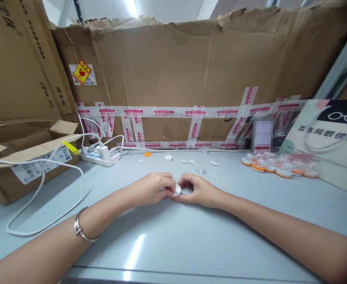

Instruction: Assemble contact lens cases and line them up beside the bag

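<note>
A small white round cap-like piece (pixel 178 190), with a bit of orange at its lower edge, is between my two hands over the grey table (pixel 191 244). My left hand (pixel 158 186), a metal bangle on its wrist, has its fingertips closed at the left side and inside of the piece; any smaller part in them is hidden. My right hand (pixel 201 191) grips the piece from the right, thumb at the front and curled fingers behind. Beyond the hands lie an orange ring (pixel 147 154), a white ring (pixel 168 157), small white parts (pixel 214 163) and a clear cup (pixel 200 170).
Several white-and-orange round pieces with clear tops (pixel 282 167) cluster at the right, before a paper bag (pixel 333 150). A power strip (pixel 102 157) with looping white cables and an open carton (pixel 40 165) stand left. A large cardboard wall (pixel 173 75) closes off the back.
</note>
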Tool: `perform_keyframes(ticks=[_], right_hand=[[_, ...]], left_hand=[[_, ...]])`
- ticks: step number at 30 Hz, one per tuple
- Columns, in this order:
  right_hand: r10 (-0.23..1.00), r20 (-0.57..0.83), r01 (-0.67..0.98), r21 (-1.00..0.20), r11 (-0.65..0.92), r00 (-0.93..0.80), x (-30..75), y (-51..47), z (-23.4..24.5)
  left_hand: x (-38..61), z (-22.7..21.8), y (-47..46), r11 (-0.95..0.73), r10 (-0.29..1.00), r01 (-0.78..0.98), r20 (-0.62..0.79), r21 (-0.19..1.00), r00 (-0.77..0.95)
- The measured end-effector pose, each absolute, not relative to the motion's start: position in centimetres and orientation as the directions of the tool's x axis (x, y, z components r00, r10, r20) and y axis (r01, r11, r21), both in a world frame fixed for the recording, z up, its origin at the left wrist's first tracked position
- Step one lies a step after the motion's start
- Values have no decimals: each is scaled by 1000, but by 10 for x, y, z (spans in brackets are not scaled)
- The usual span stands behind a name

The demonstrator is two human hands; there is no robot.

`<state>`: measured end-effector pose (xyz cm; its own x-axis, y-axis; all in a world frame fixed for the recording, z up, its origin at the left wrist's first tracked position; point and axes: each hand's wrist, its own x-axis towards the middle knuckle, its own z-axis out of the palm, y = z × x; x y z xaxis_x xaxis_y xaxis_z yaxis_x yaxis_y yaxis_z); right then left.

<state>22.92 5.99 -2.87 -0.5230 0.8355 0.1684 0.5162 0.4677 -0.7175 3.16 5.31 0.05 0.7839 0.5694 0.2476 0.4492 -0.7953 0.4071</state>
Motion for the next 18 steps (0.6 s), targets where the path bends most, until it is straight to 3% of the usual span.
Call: perform_keyframes(ticks=[9,18], right_hand=[[796,114,507,-715,482,-595,232,61,-23],[755,272,473,-641,605,-597,230,57,-29]], left_hand=[[30,-3,55,-842,514,427,250,329,821],[35,-7,53,-873,472,409,251,264,845]])
